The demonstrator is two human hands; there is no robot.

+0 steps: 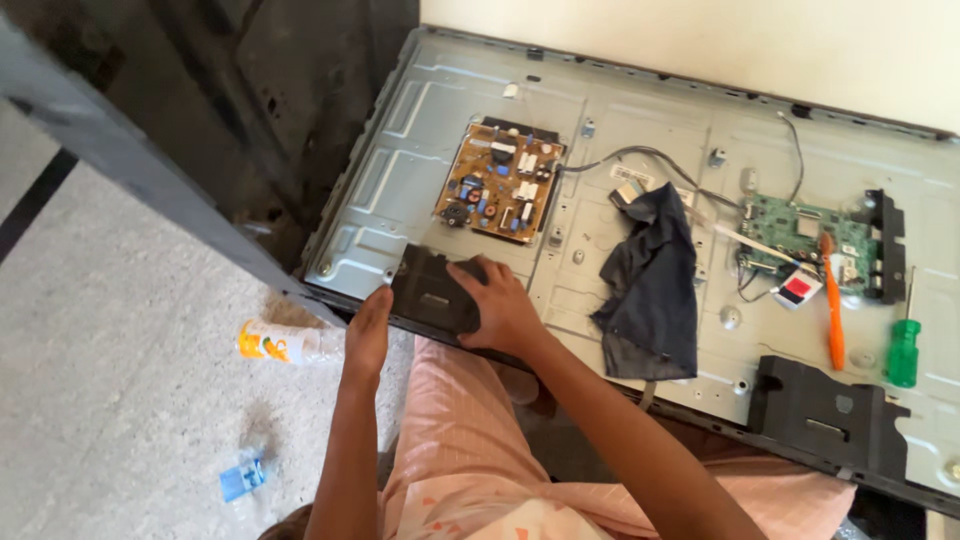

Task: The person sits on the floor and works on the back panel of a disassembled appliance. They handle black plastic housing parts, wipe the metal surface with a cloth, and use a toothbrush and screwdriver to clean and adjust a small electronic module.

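A grey metal back panel of a flat television [420, 130] lies in front of me. My left hand [367, 328] and my right hand [502, 303] both grip a black plastic speaker block [432, 290] at the panel's near edge. My right hand lies over the block's right end, my left hand on its left end. Just beyond the block sits a brown power circuit board [500, 182].
A dark cloth [650, 275] lies mid-panel. To the right are a green circuit board [805, 230], an orange brush [831, 300], a green-handled screwdriver [903, 350] and a second black block [825, 415]. A plastic bottle [280, 343] lies on the floor at left.
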